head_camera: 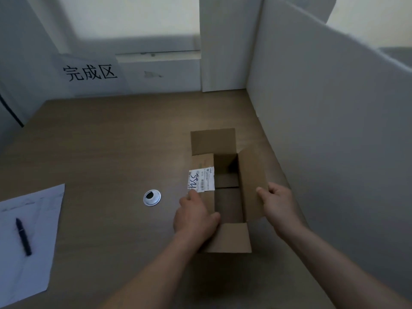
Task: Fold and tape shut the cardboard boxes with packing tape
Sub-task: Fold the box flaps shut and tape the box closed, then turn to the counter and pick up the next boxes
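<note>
lying between both hands, open cardboard box (225, 188), left grip (196, 215) seemingly clamping left flap, right grip (278, 204) clamping right flap

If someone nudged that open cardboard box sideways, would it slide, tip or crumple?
The cardboard box looks empty inside, so it is probably light and would likely slide on the smooth table. Its four flaps stand open, so they would probably flex first. It sits low and wide, so tipping seems unlikely.

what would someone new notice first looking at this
An open cardboard box stands right of the table's middle, all four flaps up, with the left hand on its labelled flap and the right hand gripping the opposite one. At far left, a pen lies on paper.
</note>
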The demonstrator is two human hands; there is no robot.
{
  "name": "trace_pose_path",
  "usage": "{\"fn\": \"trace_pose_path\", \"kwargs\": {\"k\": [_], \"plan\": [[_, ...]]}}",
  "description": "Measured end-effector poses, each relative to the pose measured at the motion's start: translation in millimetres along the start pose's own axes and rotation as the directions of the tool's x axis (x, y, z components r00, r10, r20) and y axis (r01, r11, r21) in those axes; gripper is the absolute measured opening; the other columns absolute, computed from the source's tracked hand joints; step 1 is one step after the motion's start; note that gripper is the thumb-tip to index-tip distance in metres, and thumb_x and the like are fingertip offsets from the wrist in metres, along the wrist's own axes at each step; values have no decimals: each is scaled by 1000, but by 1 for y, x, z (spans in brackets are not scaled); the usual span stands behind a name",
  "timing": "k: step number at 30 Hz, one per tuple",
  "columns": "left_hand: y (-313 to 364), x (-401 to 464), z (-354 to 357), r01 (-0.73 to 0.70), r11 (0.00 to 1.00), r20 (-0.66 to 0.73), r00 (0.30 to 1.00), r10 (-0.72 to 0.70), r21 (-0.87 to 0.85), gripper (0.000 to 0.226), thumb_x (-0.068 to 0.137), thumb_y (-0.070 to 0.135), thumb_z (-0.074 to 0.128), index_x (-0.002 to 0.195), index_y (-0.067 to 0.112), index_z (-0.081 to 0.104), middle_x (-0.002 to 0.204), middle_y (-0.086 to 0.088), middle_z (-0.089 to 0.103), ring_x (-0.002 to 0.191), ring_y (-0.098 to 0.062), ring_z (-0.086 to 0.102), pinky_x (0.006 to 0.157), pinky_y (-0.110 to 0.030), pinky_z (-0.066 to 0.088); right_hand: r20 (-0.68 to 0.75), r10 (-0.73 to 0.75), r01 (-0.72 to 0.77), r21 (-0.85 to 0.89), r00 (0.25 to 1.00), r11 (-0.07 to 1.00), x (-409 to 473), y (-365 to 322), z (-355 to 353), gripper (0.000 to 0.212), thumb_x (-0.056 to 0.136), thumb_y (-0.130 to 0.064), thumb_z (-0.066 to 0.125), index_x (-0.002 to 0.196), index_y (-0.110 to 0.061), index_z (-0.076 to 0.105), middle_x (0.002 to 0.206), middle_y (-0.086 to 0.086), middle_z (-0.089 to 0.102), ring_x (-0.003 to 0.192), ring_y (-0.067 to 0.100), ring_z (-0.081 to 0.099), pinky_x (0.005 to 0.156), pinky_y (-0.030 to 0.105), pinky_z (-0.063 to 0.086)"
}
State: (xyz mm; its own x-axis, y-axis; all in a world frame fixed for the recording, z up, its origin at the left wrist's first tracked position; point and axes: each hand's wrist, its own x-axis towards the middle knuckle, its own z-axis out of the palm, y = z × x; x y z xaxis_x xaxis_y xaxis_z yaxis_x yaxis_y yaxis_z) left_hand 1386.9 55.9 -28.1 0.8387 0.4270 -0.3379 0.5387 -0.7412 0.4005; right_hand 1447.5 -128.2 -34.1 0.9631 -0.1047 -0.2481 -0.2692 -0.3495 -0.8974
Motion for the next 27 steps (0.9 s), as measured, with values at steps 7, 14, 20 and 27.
{"fn": "trace_pose_path", "kwargs": {"k": [7, 14, 20, 27], "plan": [[37, 29, -12, 47, 630, 89, 995, 36, -775, 16, 98, 16, 48, 96, 16, 64, 94, -8, 66, 83, -25, 64, 71, -45, 60, -173, -164, 99, -331, 971, 938, 46, -26, -43, 13, 86, -7, 57, 83, -6, 70, 75, 11, 67, 69, 28, 61, 56, 30, 42], [69, 41, -11, 139, 549, 258, 955, 146, -824, 43, 100, 21, 51, 143, 22, 41, 130, 0, 56, 108, -19, 59, 80, -35, 55, -182, -134, 66, -336, 974, 940, 56, -39, -39, 64, 92, 3, 45, 152, -19, 36, 152, 4, 43, 138, 24, 41, 106, 25, 30], [49, 30, -24, -163, 698, 12, 971, 239, -698, 22, 90, 25, 67, 109, 24, 57, 109, 10, 60, 87, 1, 57, 70, -20, 46, -114, -299, 195, -535, 947, 822, 24, -36, -43, 60, 93, -3, 49, 151, -12, 35, 161, 11, 25, 148, 24, 22, 117, 27, 12], [-16, -35, -61, -169, 526, -23, 962, 272, -833, 25, 95, 17, 59, 71, 12, 55, 65, -10, 71, 62, -26, 70, 55, -29, 49, -3, -461, 405, -473, 887, 783, -71, -64, -23, 48, 87, -4, 61, 135, -11, 59, 144, 6, 53, 133, 19, 49, 110, 26, 35]]}}
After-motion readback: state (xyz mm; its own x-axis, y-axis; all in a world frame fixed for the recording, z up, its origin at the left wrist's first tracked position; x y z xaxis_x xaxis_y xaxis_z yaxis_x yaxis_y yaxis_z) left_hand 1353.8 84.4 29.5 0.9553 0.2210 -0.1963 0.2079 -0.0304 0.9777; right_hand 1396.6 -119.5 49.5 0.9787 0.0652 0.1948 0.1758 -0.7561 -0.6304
